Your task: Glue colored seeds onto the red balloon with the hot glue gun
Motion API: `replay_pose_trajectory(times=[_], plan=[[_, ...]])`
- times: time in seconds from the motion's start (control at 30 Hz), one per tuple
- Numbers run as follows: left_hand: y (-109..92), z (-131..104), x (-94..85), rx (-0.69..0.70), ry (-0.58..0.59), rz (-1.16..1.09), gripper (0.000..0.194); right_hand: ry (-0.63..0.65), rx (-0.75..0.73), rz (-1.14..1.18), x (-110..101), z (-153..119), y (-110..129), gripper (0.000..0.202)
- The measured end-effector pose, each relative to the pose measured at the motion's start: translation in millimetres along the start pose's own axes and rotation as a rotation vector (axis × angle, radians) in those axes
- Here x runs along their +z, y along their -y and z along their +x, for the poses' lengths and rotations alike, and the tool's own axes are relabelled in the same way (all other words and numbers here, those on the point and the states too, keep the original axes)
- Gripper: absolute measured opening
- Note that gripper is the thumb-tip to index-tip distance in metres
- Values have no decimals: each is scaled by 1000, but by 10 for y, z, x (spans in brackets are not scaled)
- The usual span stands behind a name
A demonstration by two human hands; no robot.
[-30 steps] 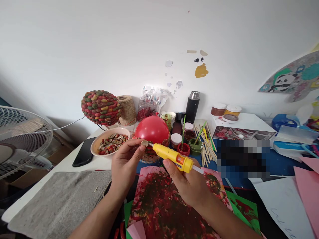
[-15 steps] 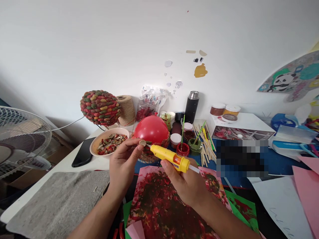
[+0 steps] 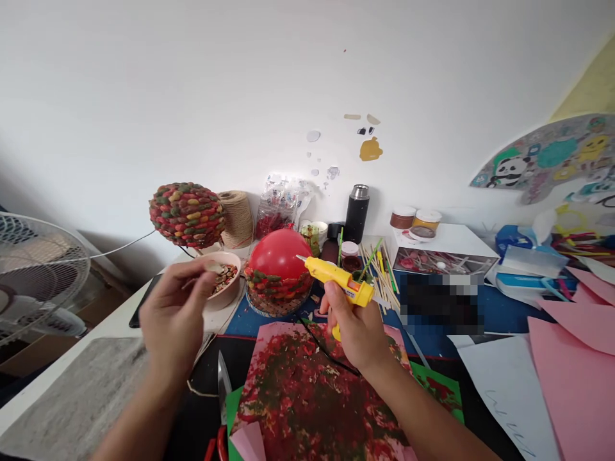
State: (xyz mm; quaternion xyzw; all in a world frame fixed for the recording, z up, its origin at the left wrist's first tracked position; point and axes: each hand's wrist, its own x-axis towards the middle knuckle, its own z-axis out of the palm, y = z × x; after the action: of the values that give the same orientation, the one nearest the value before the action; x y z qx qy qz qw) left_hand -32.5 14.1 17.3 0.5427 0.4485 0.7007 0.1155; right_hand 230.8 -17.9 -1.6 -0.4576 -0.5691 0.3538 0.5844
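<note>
My right hand grips a yellow hot glue gun, its metal nozzle aimed left towards a red balloon. Painted shells in red, green and brown cover the balloon's lower part, which rests in a woven basket. To the left, my left hand is slightly blurred, in front of a pale pink bowl of loose painted shells. Its fingertips are pinched on a small pale shell. The nozzle tip appears just right of the balloon in view; whether it touches cannot be told.
A shell-covered ball, twine spool and black flask stand by the wall. Wooden sticks lie right of the glue gun. Paint-stained paper covers the front; red-handled scissors lie beside it. A fan stands left.
My left hand has drawn away from the nozzle, left towards the bowl, with the shell. The glue gun now points left beside the balloon. The view has shifted slightly right and up.
</note>
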Motion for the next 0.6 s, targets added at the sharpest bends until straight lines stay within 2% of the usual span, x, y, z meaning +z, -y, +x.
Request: replay_pose_trajectory(times=[0.07, 0.1, 0.17, 0.23, 0.4, 0.6], plan=[[-72, -32, 29, 202, 228, 230, 10, 6, -5, 4, -9, 0, 7, 71], [-107, -44, 65, 318, 301, 318, 8, 11, -15, 3, -13, -1, 13, 70], [-164, -61, 167, 512, 378, 443, 7, 13, -42, 3, -22, -2, 27, 68], [-198, -74, 280, 631, 434, 539, 8, 11, -64, 2, -33, 3, 41, 66], [-208, -114, 482, 775, 541, 792, 16, 3, -66, 11, -51, 21, 76, 57], [-215, -118, 535, 839, 565, 932, 17, 39, -56, 35, -36, 17, 121, 47]])
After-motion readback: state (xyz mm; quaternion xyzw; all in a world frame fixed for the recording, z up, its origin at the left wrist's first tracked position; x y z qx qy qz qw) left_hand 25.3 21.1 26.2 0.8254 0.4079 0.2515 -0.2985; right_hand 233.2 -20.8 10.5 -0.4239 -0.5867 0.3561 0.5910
